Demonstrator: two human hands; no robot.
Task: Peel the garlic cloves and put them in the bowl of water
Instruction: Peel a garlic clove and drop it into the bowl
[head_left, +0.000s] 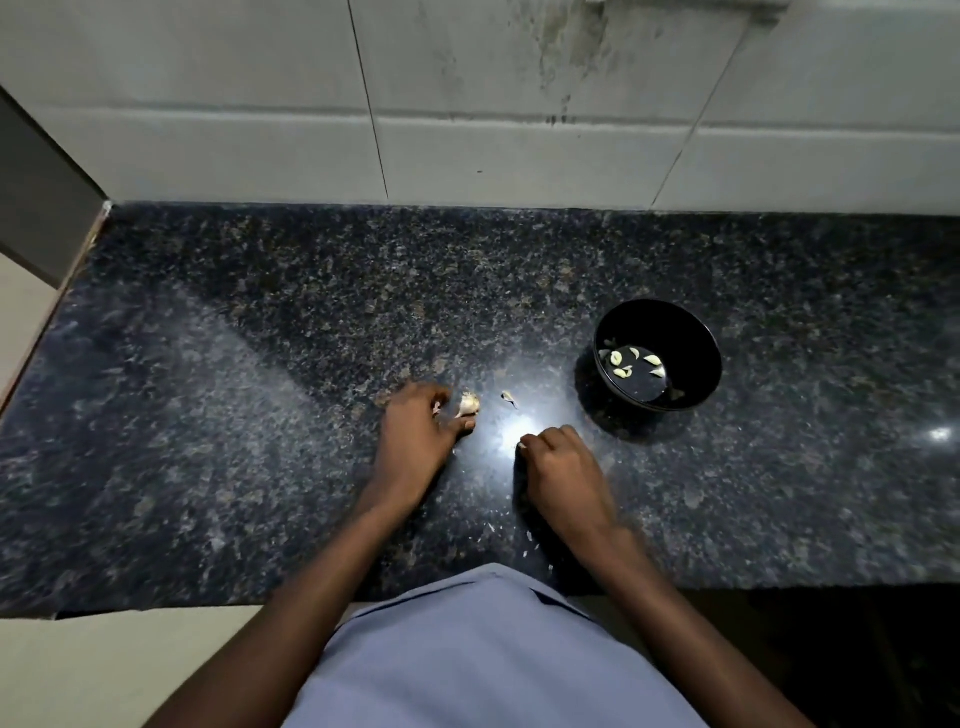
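A black bowl holding water stands on the counter at the right, with several peeled garlic cloves floating in it. A pale garlic cluster still in its skin lies on the counter left of the bowl. My left hand is at the cluster, with the thumb under it and the fingers curled over its left side. My right hand rests on the counter nearer to me, with its fingers curled. They pinch a small pale garlic clove, which is mostly hidden.
A scrap of garlic peel lies between the cluster and the bowl. Small skin flakes dot the dark granite counter near its front edge. A tiled wall backs the counter, which ends at the left.
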